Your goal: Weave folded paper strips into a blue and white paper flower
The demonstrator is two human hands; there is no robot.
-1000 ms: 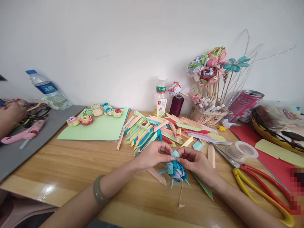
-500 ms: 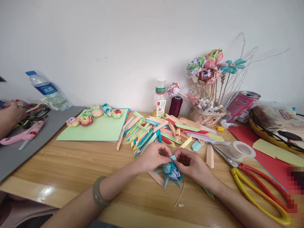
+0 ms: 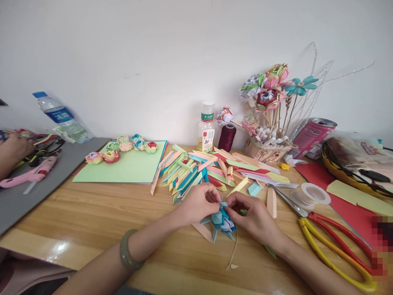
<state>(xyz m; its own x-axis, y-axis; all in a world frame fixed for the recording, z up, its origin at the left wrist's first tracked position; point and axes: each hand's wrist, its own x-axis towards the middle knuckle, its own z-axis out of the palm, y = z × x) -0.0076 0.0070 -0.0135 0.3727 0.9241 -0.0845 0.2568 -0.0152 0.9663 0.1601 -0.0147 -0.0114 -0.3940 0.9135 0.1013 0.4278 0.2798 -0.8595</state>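
Note:
A blue and white folded paper flower [image 3: 225, 222] is held between my two hands, just above the wooden table [image 3: 101, 229]. My left hand [image 3: 204, 203] pinches its upper left side, near a light blue petal. From the right, the thumb and forefinger of my right hand [image 3: 248, 209] close on the same upper petal. Several pointed blue paper ends stick out below. A thin string [image 3: 233, 250] hangs from the flower down to the table. Behind my hands spreads a heap of folded paper strips [image 3: 187, 172] in many colours.
Scissors [image 3: 334, 241] with red and yellow handles lie at right beside a clear spool [image 3: 310, 196]. Finished paper flowers [image 3: 111, 156] sit on green paper [image 3: 123, 174]. A pink glue gun [image 3: 33, 174] and another person's hand [image 3: 18, 145] are far left. A flower basket [image 3: 267, 149] stands behind.
Both hands keep their grip on the paper flower, and the flower has shifted and turned very slightly. The hanging string has moved a little. The other things stay put.

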